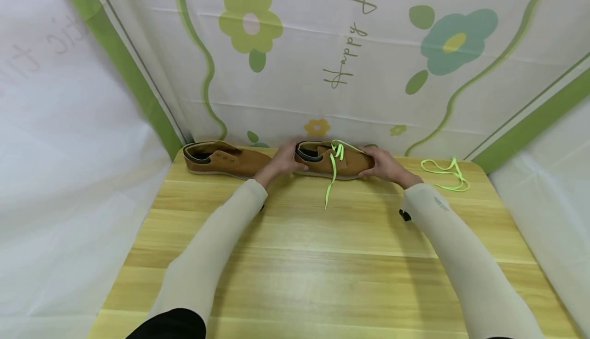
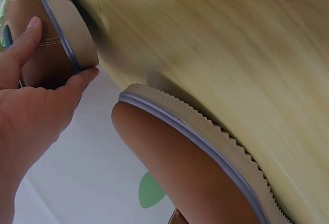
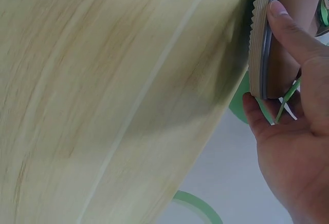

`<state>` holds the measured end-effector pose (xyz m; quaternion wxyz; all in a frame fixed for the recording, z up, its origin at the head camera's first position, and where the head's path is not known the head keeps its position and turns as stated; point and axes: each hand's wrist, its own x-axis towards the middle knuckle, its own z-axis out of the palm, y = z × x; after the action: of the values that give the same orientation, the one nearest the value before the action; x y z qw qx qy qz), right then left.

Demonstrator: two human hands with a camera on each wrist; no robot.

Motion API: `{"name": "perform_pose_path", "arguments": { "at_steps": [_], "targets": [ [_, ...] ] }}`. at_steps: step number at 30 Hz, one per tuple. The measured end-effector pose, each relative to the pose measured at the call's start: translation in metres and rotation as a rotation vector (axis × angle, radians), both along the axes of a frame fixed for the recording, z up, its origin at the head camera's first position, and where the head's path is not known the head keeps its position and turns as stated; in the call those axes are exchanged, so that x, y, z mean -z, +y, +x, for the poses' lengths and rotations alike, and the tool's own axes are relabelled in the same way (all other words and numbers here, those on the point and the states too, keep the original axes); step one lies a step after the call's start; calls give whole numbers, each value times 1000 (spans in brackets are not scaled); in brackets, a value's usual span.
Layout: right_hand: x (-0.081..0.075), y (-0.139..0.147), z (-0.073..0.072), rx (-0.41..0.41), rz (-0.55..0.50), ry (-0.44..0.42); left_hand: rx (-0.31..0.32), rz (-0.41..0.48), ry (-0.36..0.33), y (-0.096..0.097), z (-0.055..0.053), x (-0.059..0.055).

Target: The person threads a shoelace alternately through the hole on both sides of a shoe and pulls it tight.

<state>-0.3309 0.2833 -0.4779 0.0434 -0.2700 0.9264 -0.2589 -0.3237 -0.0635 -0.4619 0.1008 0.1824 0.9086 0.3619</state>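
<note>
A brown shoe (image 1: 357, 164) with a bright green shoelace (image 1: 333, 172) stands at the back of the wooden table, its toe to the right. At its heel, my left hand (image 1: 282, 161) grips with thumb and fingers on opposite sides. My right hand (image 1: 386, 166) holds the toe end, the thumb lying along the near side above the sole in the right wrist view. A lace end hangs over the near side onto the table. Left of my left hand is a second brown shoe (image 1: 246, 164), with bare eyelets; the left wrist view shows its toe (image 2: 169, 147) close by.
Another green shoelace (image 1: 454, 177) lies loose at the table's back right. Behind the wooden table (image 1: 299, 257) rises a white curtain (image 1: 295, 88) printed with flowers, and white cloth hangs on both sides.
</note>
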Motion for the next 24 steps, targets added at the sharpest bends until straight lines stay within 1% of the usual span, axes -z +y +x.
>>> {"name": "perform_pose_path", "arguments": {
  "at_steps": [4,9,12,15,19,24],
  "targets": [
    [2,2,-2,0,11,-1,10,19,15,3,-2,2],
    [3,2,-4,-10,37,-1,-2,16,-13,4,-4,4],
    [3,2,-4,-2,48,-25,-2,16,-14,3,-4,4],
    [3,1,-3,18,63,-52,4,22,2,2,-3,4],
    [2,0,-3,36,83,-71,2,24,14,-5,-1,3],
    [-2,0,-1,90,105,-91,-6,62,-27,-18,7,-4]
  ]
}}
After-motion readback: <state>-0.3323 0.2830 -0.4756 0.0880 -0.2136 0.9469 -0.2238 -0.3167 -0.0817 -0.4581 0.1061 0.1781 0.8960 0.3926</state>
